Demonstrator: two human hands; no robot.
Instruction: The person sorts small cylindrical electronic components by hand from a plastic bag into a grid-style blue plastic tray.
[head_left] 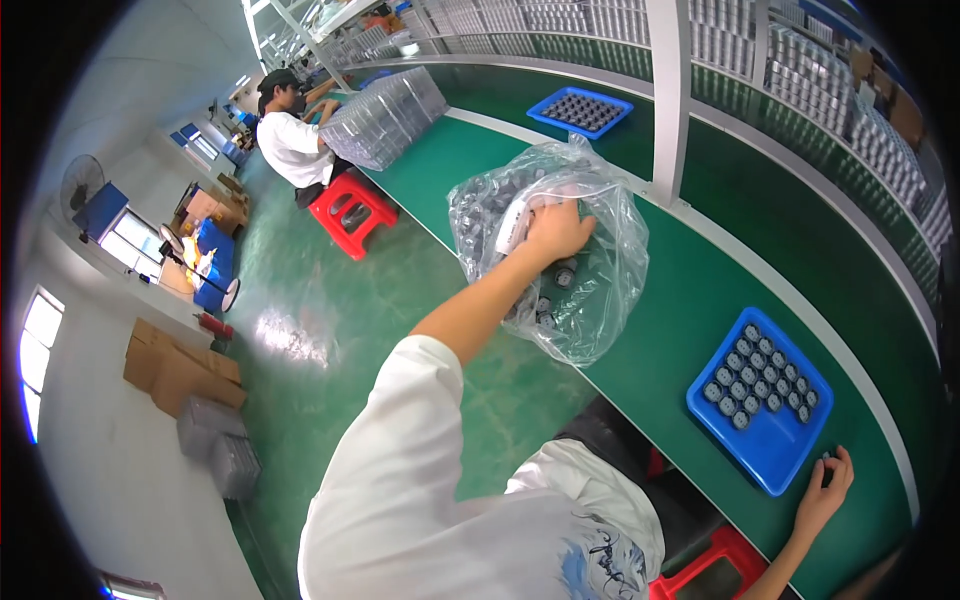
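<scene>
Bag (pixel 612 290) and part-filled blue tray (pixel 770 450) of grey parts (pixel 748 375), grip of hands (pixel 560 232) (pixel 828 490) unclear.

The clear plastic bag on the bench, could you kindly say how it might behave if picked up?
The clear plastic bag is probably floppy, as its thin film is crumpled. It may sag unevenly, since many loose grey parts lie inside.

A white wall (pixel 92 395) with bright windows (pixel 40 340) borders green floor (pixel 350 300).
</scene>
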